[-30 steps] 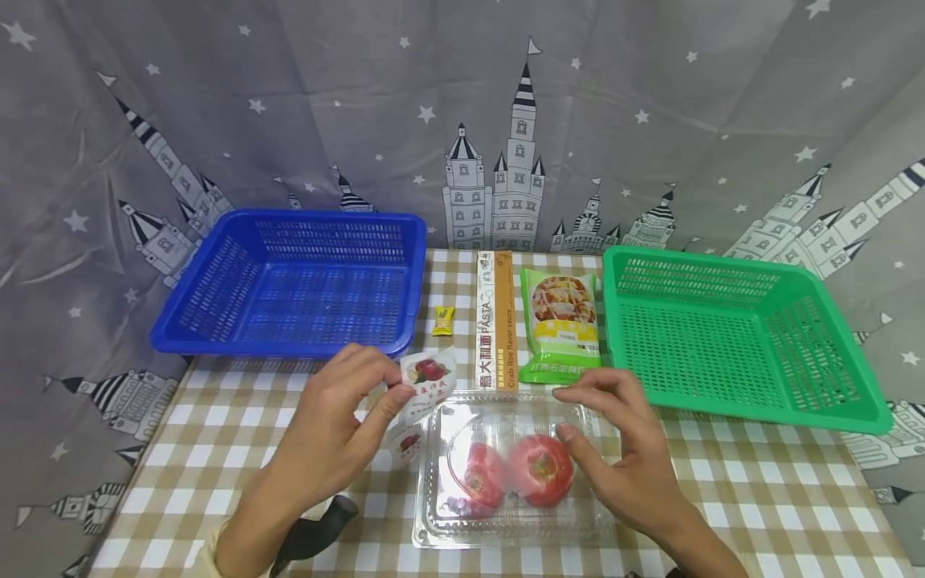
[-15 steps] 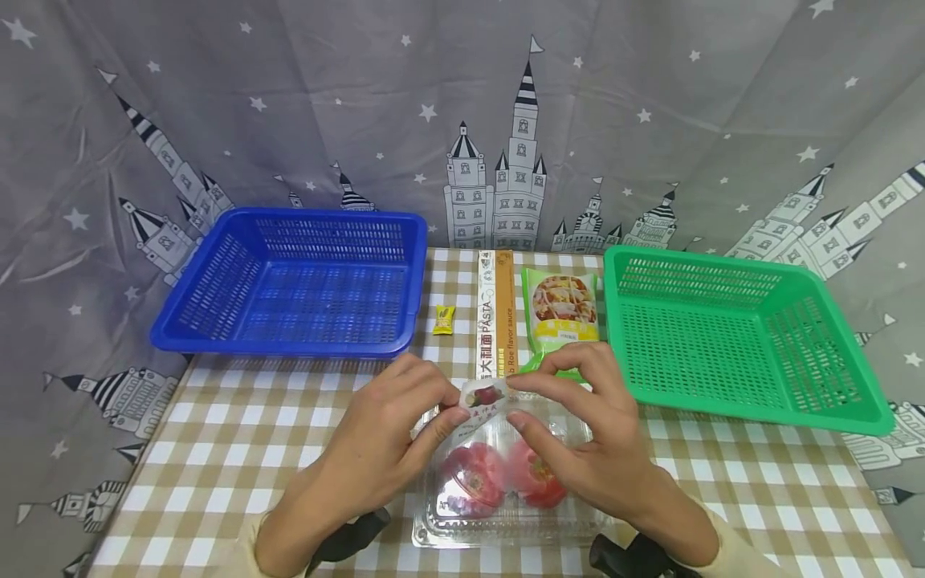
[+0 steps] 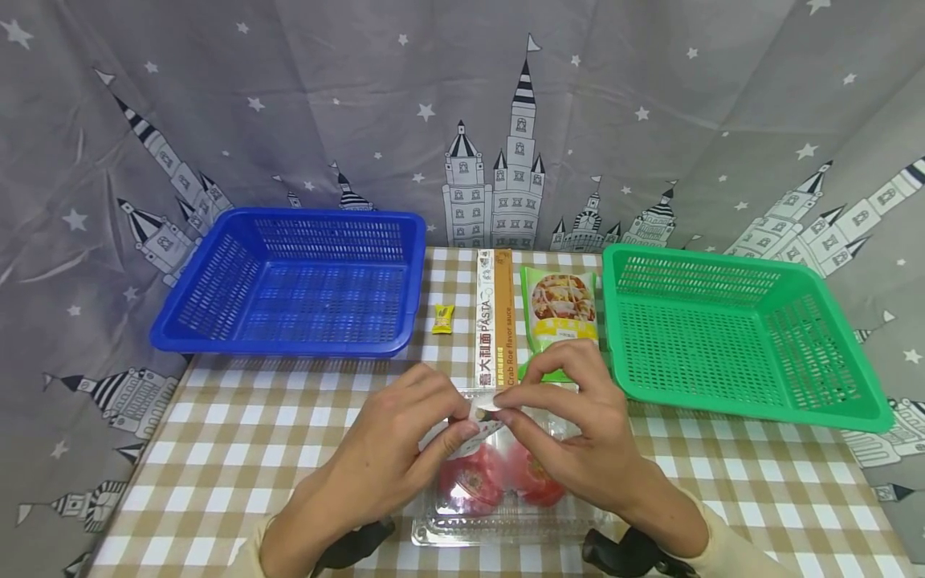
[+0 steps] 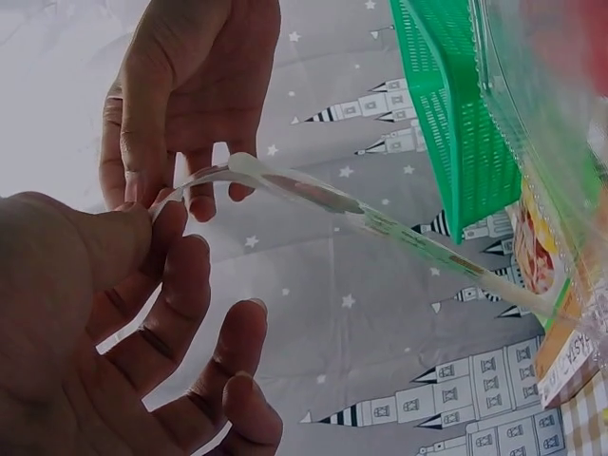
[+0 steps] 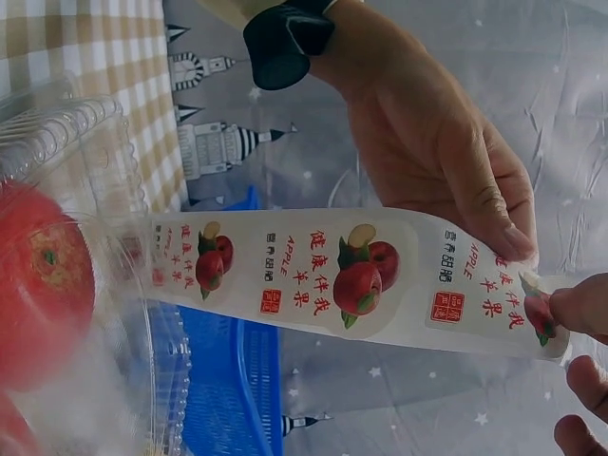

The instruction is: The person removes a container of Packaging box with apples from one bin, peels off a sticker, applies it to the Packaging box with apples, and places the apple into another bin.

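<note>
Over the clear plastic clamshell box [image 3: 462,530], a strip of apple stickers [image 5: 356,285] hangs between both hands. Two red apples [image 5: 43,256] show through the box's lid. My left hand [image 3: 393,429] pinches the strip near its upper end with thumb and forefinger. At that same end, the right hand [image 3: 588,437] pinches the edge of a sticker, its thumb and forefinger close to the left fingertips. In the right wrist view the printed side shows apple pictures and red lettering, and the strip's far end overlaps the box.
A blue basket [image 3: 289,349] stands at back left, a green basket [image 3: 751,413] at back right. Between them lie a small yellow packet [image 3: 443,319], a long pasta box [image 3: 495,321] and a green food bag [image 3: 560,309]. A checked cloth [image 3: 253,441] covers the table.
The left hand has carried the sticker strip right, over the box. The right hand has come in to meet it and now pinches the strip's end, which bends between the hands.
</note>
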A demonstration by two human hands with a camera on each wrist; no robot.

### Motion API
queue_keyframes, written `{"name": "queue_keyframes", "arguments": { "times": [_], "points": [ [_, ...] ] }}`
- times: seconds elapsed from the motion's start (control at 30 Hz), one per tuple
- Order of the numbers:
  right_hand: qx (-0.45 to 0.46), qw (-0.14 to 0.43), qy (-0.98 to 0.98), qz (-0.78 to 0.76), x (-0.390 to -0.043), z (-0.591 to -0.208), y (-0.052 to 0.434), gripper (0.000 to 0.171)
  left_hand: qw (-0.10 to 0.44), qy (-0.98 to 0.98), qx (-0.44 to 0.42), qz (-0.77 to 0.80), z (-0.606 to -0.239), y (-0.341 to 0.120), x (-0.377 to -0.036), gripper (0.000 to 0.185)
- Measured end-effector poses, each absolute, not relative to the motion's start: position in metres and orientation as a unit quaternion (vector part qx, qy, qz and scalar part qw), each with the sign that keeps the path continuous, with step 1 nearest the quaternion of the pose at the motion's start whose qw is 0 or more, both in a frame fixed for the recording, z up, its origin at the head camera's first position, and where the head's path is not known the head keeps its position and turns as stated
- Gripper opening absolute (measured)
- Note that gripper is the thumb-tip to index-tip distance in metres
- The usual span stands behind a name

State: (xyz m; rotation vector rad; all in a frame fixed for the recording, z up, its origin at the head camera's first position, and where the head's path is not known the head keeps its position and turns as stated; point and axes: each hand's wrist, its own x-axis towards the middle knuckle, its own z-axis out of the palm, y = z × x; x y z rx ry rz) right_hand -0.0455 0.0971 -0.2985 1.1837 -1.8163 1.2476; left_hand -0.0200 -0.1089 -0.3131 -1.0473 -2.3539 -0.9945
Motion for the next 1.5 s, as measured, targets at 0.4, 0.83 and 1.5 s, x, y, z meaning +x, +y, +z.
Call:
{"name": "queue_keyframes", "arguments": {
  "times": [0.4,0.83,1.5],
  "points": [
    [0.446,0.305,-0.695,0.475,-0.047,-0.306,0.098,0.007,0.141,-0.810,-0.368,-0.435,-0.315,-0.113,-0.022,0.009],
    [0.453,0.317,-0.679,0.484,-0.046,-0.309,0.096,0.007,0.064,-0.807,-0.350,-0.471,-0.314,-0.119,-0.022,0.015],
    [0.470,0.318,-0.663,0.488,-0.046,-0.303,0.093,0.009,0.041,-0.809,-0.336,-0.481,-0.315,-0.120,-0.022,0.017]
  ]
}}
